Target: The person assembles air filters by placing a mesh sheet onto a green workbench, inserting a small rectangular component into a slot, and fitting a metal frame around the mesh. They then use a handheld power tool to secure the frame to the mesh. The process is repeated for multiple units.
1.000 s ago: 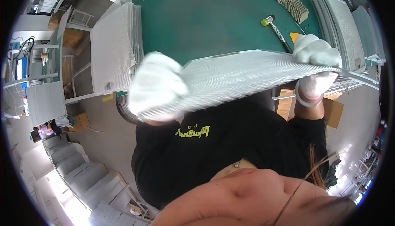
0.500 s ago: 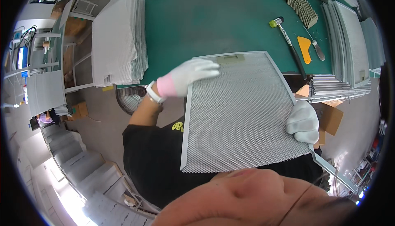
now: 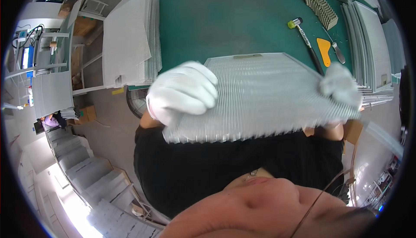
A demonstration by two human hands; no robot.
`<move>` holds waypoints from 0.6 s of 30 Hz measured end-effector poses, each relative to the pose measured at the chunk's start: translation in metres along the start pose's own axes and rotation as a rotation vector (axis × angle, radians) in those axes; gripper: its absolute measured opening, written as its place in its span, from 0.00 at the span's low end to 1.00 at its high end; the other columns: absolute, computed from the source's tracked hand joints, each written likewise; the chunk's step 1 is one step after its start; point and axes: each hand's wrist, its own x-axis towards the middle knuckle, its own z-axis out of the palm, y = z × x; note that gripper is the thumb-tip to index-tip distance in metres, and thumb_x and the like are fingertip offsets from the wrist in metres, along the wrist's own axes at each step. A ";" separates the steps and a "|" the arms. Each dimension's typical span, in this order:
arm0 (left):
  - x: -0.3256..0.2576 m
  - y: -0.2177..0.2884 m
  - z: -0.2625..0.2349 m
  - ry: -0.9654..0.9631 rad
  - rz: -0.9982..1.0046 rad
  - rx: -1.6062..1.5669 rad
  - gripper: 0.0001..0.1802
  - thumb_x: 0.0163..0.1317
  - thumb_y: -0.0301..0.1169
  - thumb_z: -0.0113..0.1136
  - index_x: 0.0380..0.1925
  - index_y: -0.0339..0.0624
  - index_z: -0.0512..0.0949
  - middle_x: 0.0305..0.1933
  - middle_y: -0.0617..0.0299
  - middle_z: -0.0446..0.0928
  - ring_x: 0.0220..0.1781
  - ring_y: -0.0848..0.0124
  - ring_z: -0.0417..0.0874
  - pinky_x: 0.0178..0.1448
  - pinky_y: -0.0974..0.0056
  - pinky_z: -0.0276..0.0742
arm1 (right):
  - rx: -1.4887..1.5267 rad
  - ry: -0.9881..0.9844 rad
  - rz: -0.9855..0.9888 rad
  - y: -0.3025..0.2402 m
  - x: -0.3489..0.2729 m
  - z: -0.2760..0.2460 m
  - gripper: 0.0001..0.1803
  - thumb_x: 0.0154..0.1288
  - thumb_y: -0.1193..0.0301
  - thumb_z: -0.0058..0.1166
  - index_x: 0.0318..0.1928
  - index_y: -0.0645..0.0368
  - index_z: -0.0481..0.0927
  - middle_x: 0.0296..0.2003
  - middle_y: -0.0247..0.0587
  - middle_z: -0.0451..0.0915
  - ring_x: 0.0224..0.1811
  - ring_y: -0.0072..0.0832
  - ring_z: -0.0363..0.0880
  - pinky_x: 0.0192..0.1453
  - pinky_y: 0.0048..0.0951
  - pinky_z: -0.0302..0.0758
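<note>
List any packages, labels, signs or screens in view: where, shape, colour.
Glowing blue rectangular screen: far left, on a grey metal rack.
Brown cardboard box: floor at left, below the table edge.
Small pale rectangular label: far edge of the silver mesh panel held by both gloved hands.

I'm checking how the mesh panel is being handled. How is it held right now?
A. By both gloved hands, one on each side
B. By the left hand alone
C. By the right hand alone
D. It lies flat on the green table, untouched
A: the left hand in a white glove grips the left side of the mesh panel, and the right hand grips its right side, at the near edge of the green table.
</note>
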 end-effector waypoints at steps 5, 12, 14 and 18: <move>0.034 -0.012 0.002 0.575 0.022 0.481 0.19 0.69 0.42 0.67 0.31 0.35 0.77 0.28 0.58 0.77 0.28 0.64 0.79 0.33 0.55 0.76 | 0.151 0.449 0.376 0.022 0.024 0.002 0.26 0.71 0.56 0.64 0.49 0.70 0.80 0.38 0.50 0.84 0.37 0.33 0.82 0.42 0.34 0.79; 0.013 -0.016 -0.007 0.664 0.043 0.495 0.12 0.72 0.35 0.63 0.42 0.37 0.75 0.36 0.54 0.78 0.35 0.60 0.81 0.39 0.51 0.80 | 0.106 0.424 0.426 0.036 0.019 -0.004 0.13 0.69 0.72 0.56 0.49 0.69 0.80 0.46 0.48 0.85 0.48 0.33 0.83 0.57 0.33 0.78; 0.010 -0.020 0.007 0.820 0.065 0.322 0.09 0.61 0.23 0.57 0.41 0.32 0.80 0.37 0.50 0.81 0.39 0.59 0.84 0.42 0.58 0.80 | 0.128 0.389 0.391 0.033 0.026 0.003 0.11 0.68 0.75 0.55 0.48 0.68 0.80 0.45 0.48 0.85 0.47 0.33 0.83 0.57 0.32 0.78; 0.016 -0.018 0.005 0.817 -0.040 0.538 0.13 0.57 0.15 0.51 0.39 0.31 0.81 0.38 0.51 0.82 0.40 0.64 0.83 0.44 0.64 0.78 | -0.220 0.636 0.318 0.033 0.031 0.020 0.31 0.64 0.72 0.67 0.65 0.64 0.69 0.45 0.51 0.82 0.46 0.32 0.80 0.51 0.31 0.78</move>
